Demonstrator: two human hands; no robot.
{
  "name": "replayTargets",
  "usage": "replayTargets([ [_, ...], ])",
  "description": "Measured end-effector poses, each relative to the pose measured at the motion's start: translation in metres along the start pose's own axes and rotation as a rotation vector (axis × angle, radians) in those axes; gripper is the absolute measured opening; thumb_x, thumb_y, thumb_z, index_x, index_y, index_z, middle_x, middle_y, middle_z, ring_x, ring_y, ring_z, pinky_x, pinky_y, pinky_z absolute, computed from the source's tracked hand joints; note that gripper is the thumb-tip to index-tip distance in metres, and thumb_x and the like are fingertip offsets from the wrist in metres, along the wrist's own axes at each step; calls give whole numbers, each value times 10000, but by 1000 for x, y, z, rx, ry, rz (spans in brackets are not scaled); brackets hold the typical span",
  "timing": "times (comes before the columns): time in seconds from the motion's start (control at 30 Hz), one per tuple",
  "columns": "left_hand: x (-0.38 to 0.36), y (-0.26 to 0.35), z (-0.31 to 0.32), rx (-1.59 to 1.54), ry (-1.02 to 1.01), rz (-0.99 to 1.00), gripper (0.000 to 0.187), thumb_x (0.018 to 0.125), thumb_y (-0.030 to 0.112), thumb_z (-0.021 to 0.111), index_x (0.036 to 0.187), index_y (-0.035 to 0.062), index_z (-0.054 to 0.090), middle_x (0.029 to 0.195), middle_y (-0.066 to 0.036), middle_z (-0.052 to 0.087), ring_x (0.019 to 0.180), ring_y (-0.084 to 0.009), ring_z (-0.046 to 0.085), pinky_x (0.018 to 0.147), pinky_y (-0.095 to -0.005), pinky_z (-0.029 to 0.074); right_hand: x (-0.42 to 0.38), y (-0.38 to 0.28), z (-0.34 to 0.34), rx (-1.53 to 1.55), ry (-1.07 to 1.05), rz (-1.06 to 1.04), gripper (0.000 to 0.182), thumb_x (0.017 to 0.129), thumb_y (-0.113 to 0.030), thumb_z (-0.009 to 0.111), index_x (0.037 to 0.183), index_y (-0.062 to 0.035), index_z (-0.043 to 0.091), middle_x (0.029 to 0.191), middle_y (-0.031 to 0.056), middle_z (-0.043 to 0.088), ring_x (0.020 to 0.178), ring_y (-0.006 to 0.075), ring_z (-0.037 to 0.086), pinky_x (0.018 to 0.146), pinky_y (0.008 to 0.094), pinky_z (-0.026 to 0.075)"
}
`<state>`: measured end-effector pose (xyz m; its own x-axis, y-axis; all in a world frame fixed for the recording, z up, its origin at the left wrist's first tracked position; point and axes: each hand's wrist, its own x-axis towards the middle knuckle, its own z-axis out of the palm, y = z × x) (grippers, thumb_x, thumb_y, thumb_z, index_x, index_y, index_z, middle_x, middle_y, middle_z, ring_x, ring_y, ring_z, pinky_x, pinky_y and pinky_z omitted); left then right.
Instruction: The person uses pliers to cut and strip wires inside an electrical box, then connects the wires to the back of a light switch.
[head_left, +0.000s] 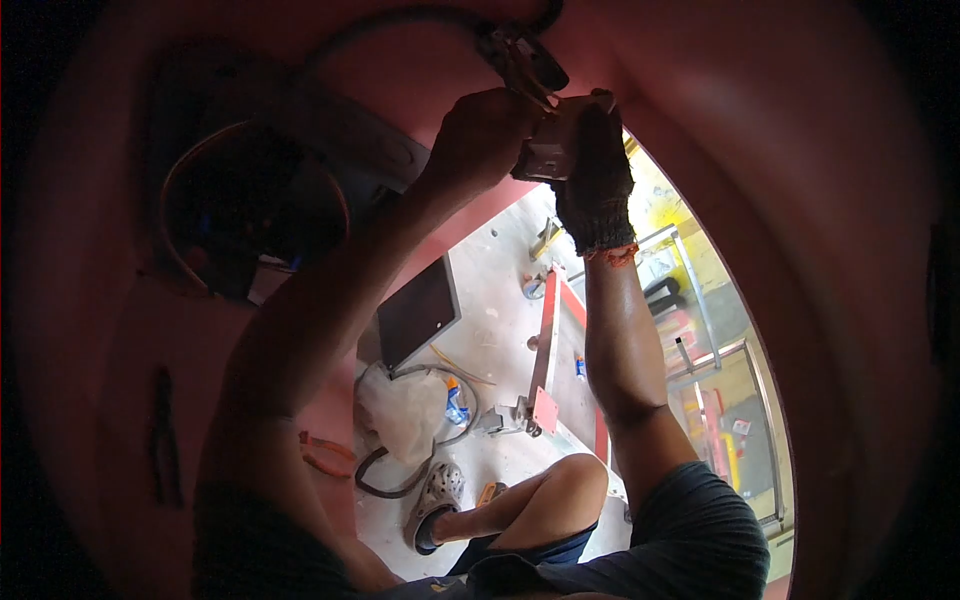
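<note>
My bare left hand (482,135) is raised at the top middle, fingers closed in against a small greyish box (549,160). What its fingertips pinch is in shadow. My right hand (597,175), in a dark knitted glove with an orange-edged cuff, grips the same box from the right side. Just above both hands hangs a dark fitting (524,58), with thin light wires (541,98) running down from it toward the box. A thick dark cable (395,17) arches from the left to this fitting.
Reddish walls surround me, with a dark round opening (255,200) at left. Orange-handled pliers (326,455) and a dark plier-like tool (163,440) lie lower left. Beyond the bright opening are a dark panel (420,312), a white bag (402,408) and a red-white frame (546,340).
</note>
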<state>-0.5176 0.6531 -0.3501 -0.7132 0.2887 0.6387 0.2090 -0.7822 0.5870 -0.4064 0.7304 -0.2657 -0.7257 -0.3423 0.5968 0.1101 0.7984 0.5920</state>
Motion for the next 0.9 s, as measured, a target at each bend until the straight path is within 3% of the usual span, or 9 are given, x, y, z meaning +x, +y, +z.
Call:
replayTargets([
  [0.07, -3, 3, -3, 78, 21, 62, 231, 934, 222, 561, 999, 35, 679, 875, -106, 717, 747, -180, 702, 676, -320, 542, 5, -7, -3, 1496, -108, 754, 395, 1046, -264, 404, 1392, -76, 370, 1199, 139, 580, 1048, 268, 649, 817, 362, 564],
  [0.2, -4, 8, 5, -5, 60, 51, 283, 970, 252, 502, 1023, 29, 668, 878, -115, 711, 790, -215, 704, 714, -340, 546, 10, -12, -5, 1522, -62, 785, 396, 1054, -300, 388, 1394, -97, 372, 1162, 108, 581, 971, 238, 666, 767, 372, 587],
  [0.3, 2, 0, 3, 113, 45, 160, 310, 979, 272, 474, 1016, 34, 669, 884, -128, 707, 812, -239, 702, 739, -352, 546, 6, -11, -2, 1088, -112, 536, 361, 1054, -286, 388, 1363, -99, 391, 1131, 97, 579, 947, 230, 663, 782, 365, 585],
  [0.4, 2, -1, 1, 198, 26, 176, 300, 970, 278, 482, 1008, 53, 676, 897, -125, 708, 819, -256, 700, 746, -364, 547, 4, -6, 6, 1165, -2, 629, 305, 1048, -266, 400, 1290, -86, 442, 1117, 88, 596, 943, 230, 662, 799, 346, 575],
  [0.5, 7, -15, 3, 307, 46, 273, 201, 921, 186, 527, 988, 54, 664, 914, -138, 692, 803, -265, 693, 721, -381, 554, 1, 5, 9, 1731, -169, 741, 265, 999, -146, 485, 1232, -31, 434, 983, 150, 601, 831, 332, 669, 701, 422, 588],
  [0.57, 9, -17, 3, 451, 71, 422, 138, 881, 90, 556, 971, 43, 648, 923, -154, 674, 789, -268, 686, 702, -392, 560, 3, -4, -3, 143, -132, 7, 283, 917, -114, 564, 1163, 5, 491, 989, 204, 591, 935, 369, 636, 800, 418, 546],
  [0.7, 5, -13, 7, 543, 90, 454, 172, 935, 139, 512, 986, 45, 647, 948, -152, 675, 808, -273, 689, 737, -395, 554, -4, 6, 22, 307, -49, 281, 303, 827, -111, 634, 1081, 26, 542, 1011, 243, 568, 1035, 392, 583, 875, 411, 496],
  [0.77, 4, -4, 11, 454, 93, 365, 190, 947, 160, 503, 988, 45, 648, 936, -150, 678, 810, -273, 688, 737, -398, 548, 0, 5, 28, 782, 73, 523, 366, 802, -101, 632, 1124, 48, 543, 1084, 253, 551, 1092, 398, 546, 907, 416, 482],
  [0.9, 5, -10, 19, 209, 206, 245, 259, 859, 295, 690, 961, 60, 652, 854, -115, 716, 805, -292, 709, 700, -381, 550, 3, -13, 30, 624, 36, 511, 403, 834, -101, 608, 1203, 35, 518, 1152, 267, 535, 1050, 438, 581, 875, 449, 506],
])
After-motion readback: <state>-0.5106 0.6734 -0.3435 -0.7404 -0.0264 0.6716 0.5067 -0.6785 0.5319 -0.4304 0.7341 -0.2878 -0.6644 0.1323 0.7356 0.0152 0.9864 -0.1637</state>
